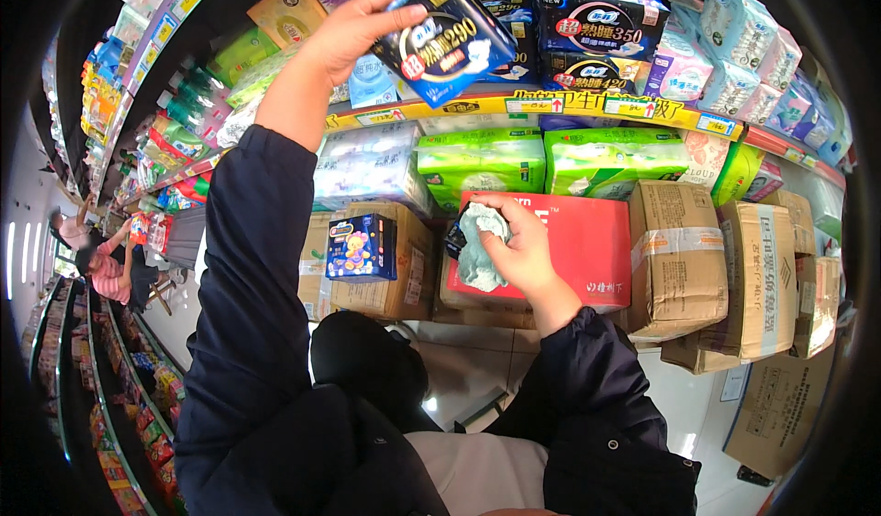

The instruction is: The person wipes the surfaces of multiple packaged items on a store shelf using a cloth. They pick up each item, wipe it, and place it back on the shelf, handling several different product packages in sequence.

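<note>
My left hand is raised at the upper shelf, its thumb across the corner of a dark blue pack of sanitary pads, which it holds tilted in front of similar packs. Lower down, my right hand grips a crumpled pale grey-green cloth above a red cardboard box. A small dark pack shows at the cloth's left edge; whether the hand holds it too, I cannot tell. Left of it, a small blue pack with a cartoon bear stands on brown cartons.
Green tissue packs line the lower shelf under a yellow price strip. Brown cartons stand at the right. A folding stool or similar frame is on the floor below. Two people are in the aisle at far left.
</note>
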Available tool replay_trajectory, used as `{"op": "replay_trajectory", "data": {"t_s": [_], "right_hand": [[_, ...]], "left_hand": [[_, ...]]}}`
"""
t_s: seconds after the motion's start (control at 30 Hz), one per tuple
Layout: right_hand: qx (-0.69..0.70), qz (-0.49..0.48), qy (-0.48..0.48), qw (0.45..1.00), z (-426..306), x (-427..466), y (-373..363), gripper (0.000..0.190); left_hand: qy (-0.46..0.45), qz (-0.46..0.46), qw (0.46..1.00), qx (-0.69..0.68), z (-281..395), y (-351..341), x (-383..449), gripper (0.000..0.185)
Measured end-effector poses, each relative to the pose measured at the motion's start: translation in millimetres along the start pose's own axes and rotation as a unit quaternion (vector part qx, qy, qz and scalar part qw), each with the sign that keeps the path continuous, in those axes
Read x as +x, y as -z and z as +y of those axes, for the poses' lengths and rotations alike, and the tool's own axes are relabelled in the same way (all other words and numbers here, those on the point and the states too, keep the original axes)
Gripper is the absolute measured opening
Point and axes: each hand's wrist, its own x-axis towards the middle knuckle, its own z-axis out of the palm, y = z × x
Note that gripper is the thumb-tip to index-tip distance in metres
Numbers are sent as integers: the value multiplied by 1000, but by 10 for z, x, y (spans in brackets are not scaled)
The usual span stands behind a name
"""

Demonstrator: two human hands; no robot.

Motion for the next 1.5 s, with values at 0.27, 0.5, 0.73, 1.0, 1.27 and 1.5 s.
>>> {"op": "replay_trajectory", "data": {"t_s": [0.27,0.5,0.73,1.0,1.27,1.5], "right_hand": [[-22,-4,3,1000,-92,-4,29,38],[-34,-35,2,999,-107,-10,-5,39],[-47,-54,-7,997,-100,-16,-17,39],[-90,-86,2,992,-117,-38,-45,40],[-90,-97,-1,991,-101,-30,-73,38],[-96,-100,3,990,-84,-39,-61,39]], "left_hand": [[-39,-50,976,209,-25,-468,181,83],[-86,-6,952,295,-50,-525,340,74],[-112,24,933,342,-156,-526,561,76],[-169,46,912,371,-379,-558,783,76],[-215,93,853,466,-679,-766,788,65],[-212,117,794,558,-620,-900,513,90]]}}
